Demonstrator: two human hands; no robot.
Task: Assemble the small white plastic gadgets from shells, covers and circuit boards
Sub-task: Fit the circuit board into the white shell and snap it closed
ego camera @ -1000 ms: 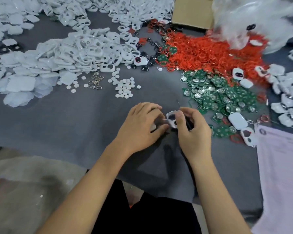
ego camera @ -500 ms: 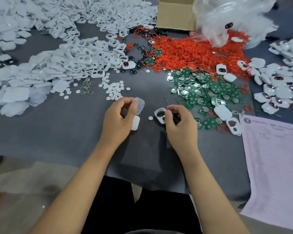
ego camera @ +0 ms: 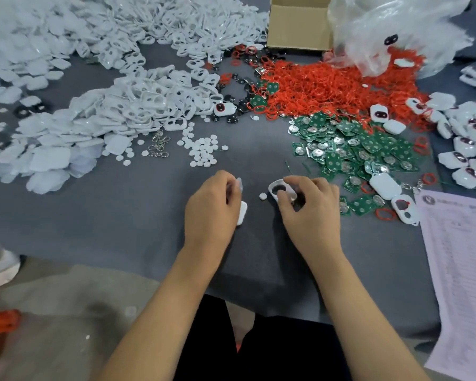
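A grey cloth table (ego camera: 107, 215) carries heaps of white shells (ego camera: 116, 111), red rings (ego camera: 327, 86) and green circuit boards (ego camera: 355, 149). The right hand (ego camera: 308, 210) pinches a two-holed white cover (ego camera: 282, 189) at centre, its long axis slanting from upper left to lower right. The left hand (ego camera: 209, 210) curls around a white shell piece (ego camera: 241, 213), a thin translucent piece (ego camera: 239, 184) at its fingertips. A small white disc (ego camera: 263, 196) lies between them.

Bare grey worktop (ego camera: 107, 215) left of hands & btwn them, bar one white disc (ego camera: 263, 196). Boards (ego camera: 349, 149) crowd right, discs (ego camera: 204, 149) ahead, shells (ego camera: 116, 114) far left, paper (ego camera: 456, 270) at right edge.
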